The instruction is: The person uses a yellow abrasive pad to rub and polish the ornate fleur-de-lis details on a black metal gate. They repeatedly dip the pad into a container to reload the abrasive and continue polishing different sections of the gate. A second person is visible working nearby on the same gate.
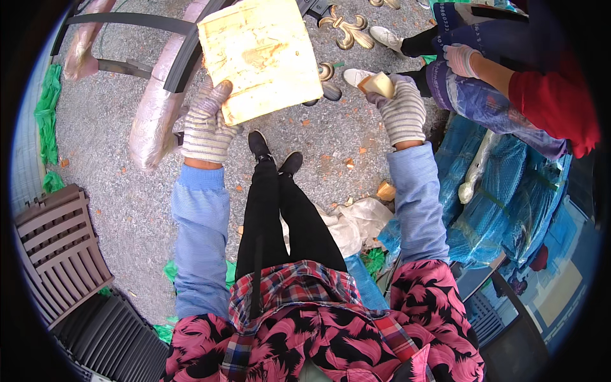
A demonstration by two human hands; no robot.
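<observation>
My left hand, in a striped knit glove, grips the lower left corner of a pale yellow foam slab held out in front of me. My right hand, gloved the same way, holds a small chunk of the same yellow foam between its fingers. The slab's surface is stained and rough. My black-trousered legs and shoes stand on gravel below the slab.
A person in red sleeves and a glove handles a blue wrapped bundle at upper right. Blue-wrapped goods pile up on the right. Pink-wrapped curved metal pieces lie left, brown slatted panels lower left, gold ornaments ahead.
</observation>
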